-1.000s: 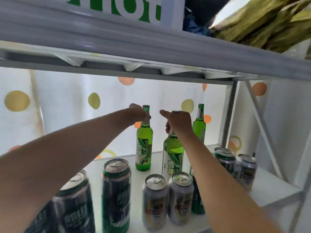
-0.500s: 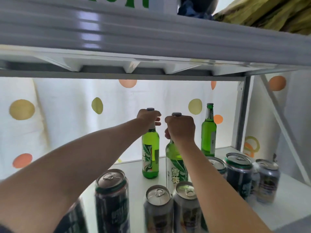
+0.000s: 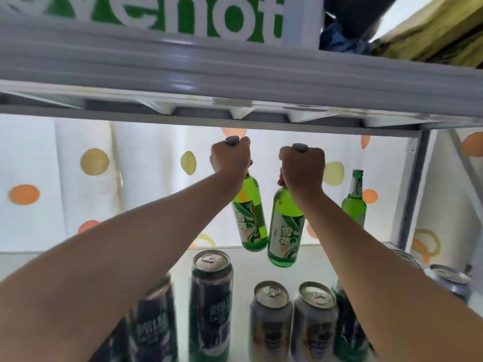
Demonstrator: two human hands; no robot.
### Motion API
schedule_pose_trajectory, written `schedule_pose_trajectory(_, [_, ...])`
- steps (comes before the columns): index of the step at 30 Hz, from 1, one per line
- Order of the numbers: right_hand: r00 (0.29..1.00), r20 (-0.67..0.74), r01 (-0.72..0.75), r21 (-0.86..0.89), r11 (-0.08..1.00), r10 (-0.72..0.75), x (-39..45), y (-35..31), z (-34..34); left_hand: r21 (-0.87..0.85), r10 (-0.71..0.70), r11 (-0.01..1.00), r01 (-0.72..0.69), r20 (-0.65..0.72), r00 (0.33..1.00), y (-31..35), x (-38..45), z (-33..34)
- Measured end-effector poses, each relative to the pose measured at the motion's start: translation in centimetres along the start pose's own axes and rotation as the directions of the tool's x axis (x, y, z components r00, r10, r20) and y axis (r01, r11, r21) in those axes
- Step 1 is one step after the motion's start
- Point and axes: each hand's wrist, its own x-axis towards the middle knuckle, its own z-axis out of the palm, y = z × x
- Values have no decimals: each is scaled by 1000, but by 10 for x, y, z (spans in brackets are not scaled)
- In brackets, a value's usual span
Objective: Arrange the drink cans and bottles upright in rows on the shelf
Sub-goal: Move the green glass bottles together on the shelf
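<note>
My left hand [image 3: 230, 158] grips the neck of a green glass bottle [image 3: 252, 226], which hangs tilted above the white shelf [image 3: 308, 259]. My right hand [image 3: 303, 167] grips the neck of a second green bottle [image 3: 286, 236], also lifted clear of the shelf and close beside the first. A third green bottle [image 3: 355, 199] stands upright at the back right. In front stand two tall dark green cans [image 3: 211, 304] [image 3: 154, 322] and two silver cans [image 3: 271, 317] [image 3: 315, 320], all upright. Another green bottle [image 3: 349, 333] is half hidden behind my right forearm.
The grey upper shelf [image 3: 235, 82] runs low over both hands, with a green-lettered box [image 3: 162, 11] on top. More cans [image 3: 449, 280] stand at the right near the metal upright [image 3: 414, 189]. A white dotted curtain [image 3: 94, 163] closes the back.
Both bottles were standing on the shelf with my hands on their necks; now both are lifted off it and hang tilted in the air.
</note>
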Motion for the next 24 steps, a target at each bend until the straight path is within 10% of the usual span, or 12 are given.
schedule_pose_trajectory(12, [760, 273, 558, 193, 807, -590, -107, -90, 74, -33, 301, 947, -319, -254, 919, 65, -20, -145])
schedule_pose_trajectory(24, [443, 300, 723, 437, 535, -845, -199, -159, 155, -132, 466, 804, -580, -466, 752, 127, -71, -293])
